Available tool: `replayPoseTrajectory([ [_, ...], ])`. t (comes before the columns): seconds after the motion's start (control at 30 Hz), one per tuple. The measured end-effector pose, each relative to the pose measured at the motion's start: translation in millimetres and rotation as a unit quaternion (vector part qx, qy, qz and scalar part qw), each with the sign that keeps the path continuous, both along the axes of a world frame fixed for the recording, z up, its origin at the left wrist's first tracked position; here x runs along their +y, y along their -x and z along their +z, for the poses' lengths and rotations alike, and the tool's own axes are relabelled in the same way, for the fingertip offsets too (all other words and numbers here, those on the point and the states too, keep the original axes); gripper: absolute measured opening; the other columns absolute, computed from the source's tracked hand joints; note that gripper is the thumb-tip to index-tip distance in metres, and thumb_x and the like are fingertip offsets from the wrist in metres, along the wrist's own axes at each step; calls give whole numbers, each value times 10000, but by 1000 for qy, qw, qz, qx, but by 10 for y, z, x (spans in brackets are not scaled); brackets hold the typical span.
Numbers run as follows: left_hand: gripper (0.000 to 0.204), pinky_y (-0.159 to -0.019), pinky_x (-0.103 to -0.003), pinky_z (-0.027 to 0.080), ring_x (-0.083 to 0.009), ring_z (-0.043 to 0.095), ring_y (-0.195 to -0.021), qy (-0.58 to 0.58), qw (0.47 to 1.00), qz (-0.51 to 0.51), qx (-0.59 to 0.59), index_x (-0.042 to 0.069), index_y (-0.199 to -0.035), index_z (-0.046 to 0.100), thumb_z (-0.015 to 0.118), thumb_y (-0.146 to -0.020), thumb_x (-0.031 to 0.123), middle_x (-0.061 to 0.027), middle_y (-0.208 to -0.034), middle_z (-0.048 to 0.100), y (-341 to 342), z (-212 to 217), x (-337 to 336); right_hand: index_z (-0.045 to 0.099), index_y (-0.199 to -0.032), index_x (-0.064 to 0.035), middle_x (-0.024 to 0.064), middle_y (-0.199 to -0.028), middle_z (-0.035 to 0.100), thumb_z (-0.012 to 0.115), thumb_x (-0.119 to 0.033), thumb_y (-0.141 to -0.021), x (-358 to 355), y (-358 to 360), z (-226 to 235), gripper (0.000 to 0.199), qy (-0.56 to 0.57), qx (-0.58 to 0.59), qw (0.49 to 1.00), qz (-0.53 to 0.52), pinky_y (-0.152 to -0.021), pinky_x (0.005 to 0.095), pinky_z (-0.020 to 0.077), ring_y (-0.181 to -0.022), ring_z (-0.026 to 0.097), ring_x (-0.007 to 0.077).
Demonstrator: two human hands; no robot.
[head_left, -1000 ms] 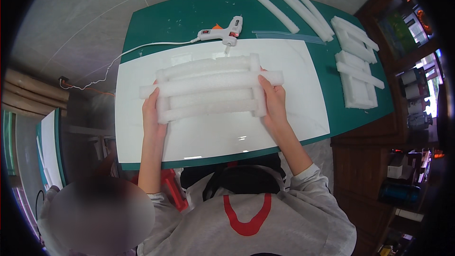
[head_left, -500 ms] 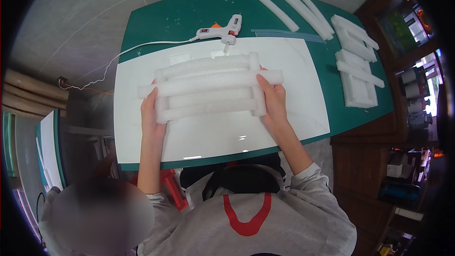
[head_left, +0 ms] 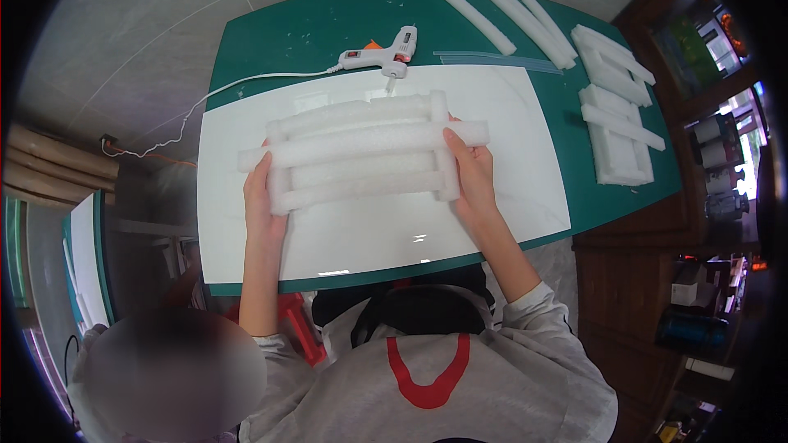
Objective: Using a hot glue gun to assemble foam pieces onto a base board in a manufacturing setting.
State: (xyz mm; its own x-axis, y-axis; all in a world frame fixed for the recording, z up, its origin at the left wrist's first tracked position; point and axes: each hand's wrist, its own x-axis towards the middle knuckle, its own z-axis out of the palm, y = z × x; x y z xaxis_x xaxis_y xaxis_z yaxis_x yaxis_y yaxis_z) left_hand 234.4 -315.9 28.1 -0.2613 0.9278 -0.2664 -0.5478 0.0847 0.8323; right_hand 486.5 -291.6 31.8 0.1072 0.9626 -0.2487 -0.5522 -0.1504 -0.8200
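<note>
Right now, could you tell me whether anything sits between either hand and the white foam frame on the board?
Nothing visible does. The left hand and right hand already rest directly against the ends of the foam frame on the white board.

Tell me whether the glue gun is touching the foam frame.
Apart. The head view shows the glue gun lying beyond the foam frame, with bare white board between them.
</note>
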Motion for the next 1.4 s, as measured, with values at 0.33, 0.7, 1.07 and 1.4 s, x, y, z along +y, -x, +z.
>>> replayPoseTrajectory([
  [0.33,436,-914,-313,363,-210,446,-1088,3,1000,22,18,12,-1230,412,488,-849,210,-115,-1187,465,-8,3,-7,416,-1200,44,91,-1060,533,579,-78,-803,1,-3,-6,446,2,2,1000,8,-782,220,418,-912,514,105],
  [0.7,443,-921,-317,357,-205,441,-1100,8,1000,5,18,24,-1242,402,490,-847,204,-108,-1208,457,6,-8,-1,407,-1194,64,101,-1082,528,581,-59,-795,14,-1,-26,452,0,3,1000,-1,-792,223,420,-934,517,116],
  [1.07,434,-943,-316,336,-198,426,-1122,10,1000,-4,19,43,-1249,407,465,-855,215,-102,-1230,448,20,-26,8,426,-1188,48,97,-1046,546,579,-74,-798,8,4,-7,436,-4,-13,1000,10,-770,226,431,-910,527,113],
  [1.4,428,-941,-307,337,-189,429,-1117,7,1000,-4,18,36,-1243,411,467,-856,211,-98,-1224,453,40,-45,5,435,-1180,48,98,-1034,553,578,-79,-798,13,1,-27,427,-2,-17,1000,11,-763,225,427,-897,529,110],
])
